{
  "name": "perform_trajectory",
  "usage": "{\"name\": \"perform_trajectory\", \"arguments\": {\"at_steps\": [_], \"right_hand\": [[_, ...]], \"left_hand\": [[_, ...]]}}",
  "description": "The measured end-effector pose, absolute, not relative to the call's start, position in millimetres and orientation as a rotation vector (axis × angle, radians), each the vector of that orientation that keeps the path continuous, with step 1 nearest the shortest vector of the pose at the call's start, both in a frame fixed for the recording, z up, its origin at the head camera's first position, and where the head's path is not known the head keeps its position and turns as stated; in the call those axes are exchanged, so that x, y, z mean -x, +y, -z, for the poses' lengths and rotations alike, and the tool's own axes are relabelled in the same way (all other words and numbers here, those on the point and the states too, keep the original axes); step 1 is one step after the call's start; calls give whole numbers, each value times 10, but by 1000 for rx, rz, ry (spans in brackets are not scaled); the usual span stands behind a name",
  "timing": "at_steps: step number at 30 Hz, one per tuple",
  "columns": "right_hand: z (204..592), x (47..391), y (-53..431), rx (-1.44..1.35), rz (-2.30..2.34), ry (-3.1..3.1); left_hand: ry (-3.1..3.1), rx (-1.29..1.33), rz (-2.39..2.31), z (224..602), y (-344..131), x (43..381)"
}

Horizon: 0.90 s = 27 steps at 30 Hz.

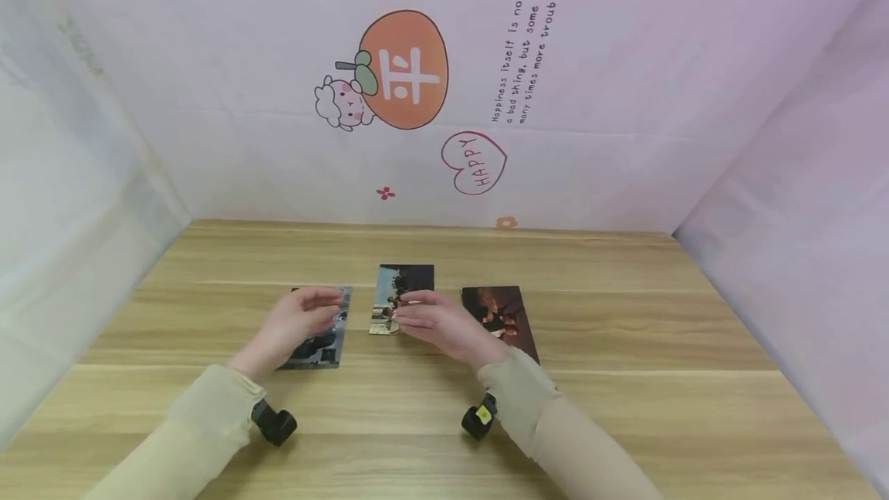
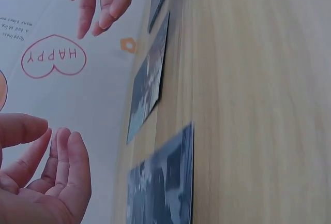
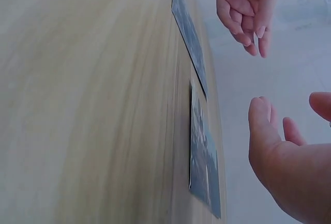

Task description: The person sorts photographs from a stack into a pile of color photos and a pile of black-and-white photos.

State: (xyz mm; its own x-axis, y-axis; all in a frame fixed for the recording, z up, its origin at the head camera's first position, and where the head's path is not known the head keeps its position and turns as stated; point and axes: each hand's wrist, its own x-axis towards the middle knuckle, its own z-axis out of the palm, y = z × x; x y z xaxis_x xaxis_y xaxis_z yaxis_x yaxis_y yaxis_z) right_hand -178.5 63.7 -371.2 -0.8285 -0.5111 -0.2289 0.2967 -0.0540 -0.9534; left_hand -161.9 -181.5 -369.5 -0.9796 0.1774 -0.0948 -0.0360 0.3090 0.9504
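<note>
Three printed picture cards lie on the wooden table. In the head view the left card shows dark shapes on blue-grey, partly covered by my left hand. The middle card has a pale blue and dark picture, and the fingertips of my right hand overlap it. A dark brown card at the right is partly hidden behind my right hand and wrist. Both wrist views show the hands raised above the table, palms facing each other, fingers loosely bent with nothing between them.
The wooden table ends at a white cloth wall printed with fruit, a heart and lettering. Pale cloth walls also stand at the left and right. A small black camera is strapped on the left wrist, another on the right.
</note>
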Motion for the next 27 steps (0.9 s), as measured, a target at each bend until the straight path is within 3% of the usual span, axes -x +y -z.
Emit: {"name": "perform_trajectory", "arguments": {"at_steps": [27], "right_hand": [[3736,1785,1507,251,1994,1795]], "left_hand": [[2214,-147,-1895,3775,-892,1781]]}}
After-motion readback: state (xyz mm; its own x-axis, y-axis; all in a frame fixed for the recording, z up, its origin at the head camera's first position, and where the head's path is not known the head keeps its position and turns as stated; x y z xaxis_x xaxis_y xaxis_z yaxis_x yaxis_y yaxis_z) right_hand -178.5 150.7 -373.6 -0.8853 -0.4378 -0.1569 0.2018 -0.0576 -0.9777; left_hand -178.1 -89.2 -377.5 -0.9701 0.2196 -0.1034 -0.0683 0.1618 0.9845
